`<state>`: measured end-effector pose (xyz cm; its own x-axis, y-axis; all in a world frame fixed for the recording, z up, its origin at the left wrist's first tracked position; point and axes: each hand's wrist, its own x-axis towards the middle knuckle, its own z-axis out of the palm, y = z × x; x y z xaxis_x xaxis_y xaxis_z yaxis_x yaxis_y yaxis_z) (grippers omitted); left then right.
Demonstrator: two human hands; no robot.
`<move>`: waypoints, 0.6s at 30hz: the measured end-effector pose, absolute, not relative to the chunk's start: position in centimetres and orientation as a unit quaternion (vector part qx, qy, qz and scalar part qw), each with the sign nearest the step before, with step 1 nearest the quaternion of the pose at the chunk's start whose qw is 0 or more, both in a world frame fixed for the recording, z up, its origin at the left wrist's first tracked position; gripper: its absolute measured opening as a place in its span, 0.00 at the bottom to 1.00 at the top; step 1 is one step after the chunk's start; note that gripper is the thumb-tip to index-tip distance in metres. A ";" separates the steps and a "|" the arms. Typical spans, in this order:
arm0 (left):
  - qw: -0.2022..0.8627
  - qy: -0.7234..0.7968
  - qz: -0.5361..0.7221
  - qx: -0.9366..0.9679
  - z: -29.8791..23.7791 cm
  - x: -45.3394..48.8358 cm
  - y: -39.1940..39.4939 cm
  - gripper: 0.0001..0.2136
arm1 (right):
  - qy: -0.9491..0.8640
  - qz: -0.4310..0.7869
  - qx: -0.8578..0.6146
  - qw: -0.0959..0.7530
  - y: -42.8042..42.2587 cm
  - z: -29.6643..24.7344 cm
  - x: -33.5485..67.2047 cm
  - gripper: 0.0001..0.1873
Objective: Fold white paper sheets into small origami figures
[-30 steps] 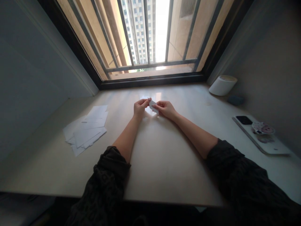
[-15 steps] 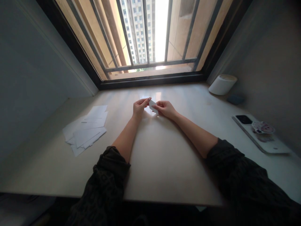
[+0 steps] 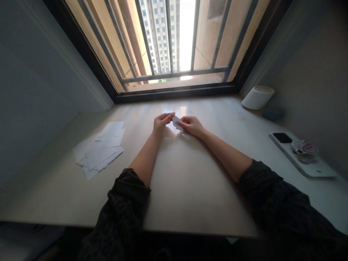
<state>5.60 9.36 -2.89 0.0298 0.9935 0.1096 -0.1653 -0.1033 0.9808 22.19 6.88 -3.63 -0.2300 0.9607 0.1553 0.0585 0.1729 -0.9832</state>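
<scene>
Little has changed: right of the paper sheets (image 3: 100, 156), left hand (image 3: 161, 122) and right hand (image 3: 191, 125) pinch one paper piece (image 3: 175, 119), fingers closed — seemingly slow work.

place: probably a room in a home | beyond left hand (image 3: 160, 124) and right hand (image 3: 191, 125): dark-framed window (image 3: 174, 95) with outside bars (image 3: 169, 40), a tower block (image 3: 162, 43) past them | beneath both: pale glossy ledge (image 3: 195, 188) | right of right hand: decorated phone (image 3: 308, 167)
</scene>
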 end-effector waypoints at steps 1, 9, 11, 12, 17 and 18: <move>0.523 0.419 0.556 0.492 -2.9 5.6 9.3 0.15 | -0.615 0.488 -0.419 0.457 6.9 -3.6 22.2 0.24; 0.524 0.422 0.554 0.490 -2.7 5.6 9.3 0.17 | -0.613 0.492 -0.421 0.452 7.1 -4.0 22.2 0.23; 0.525 0.424 0.557 0.483 -2.8 5.6 9.3 0.17 | -0.614 0.492 -0.419 0.454 7.1 -4.0 22.2 0.23; 0.526 0.426 0.558 0.480 -2.8 5.6 9.4 0.17 | -0.614 0.493 -0.417 0.455 7.1 -4.0 22.2 0.23; 0.537 0.427 0.549 0.478 -2.7 5.5 9.6 0.17 | -0.612 0.497 -0.409 0.459 7.1 -4.1 22.2 0.22; 0.539 0.428 0.546 0.478 -2.7 5.4 9.6 0.17 | -0.613 0.498 -0.409 0.457 7.1 -4.1 22.2 0.22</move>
<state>5.41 9.64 -2.71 0.0367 0.9975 0.0603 -0.1788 -0.0528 0.9825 22.19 7.09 -4.09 -0.2466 0.9570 0.1526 0.0467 0.1690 -0.9845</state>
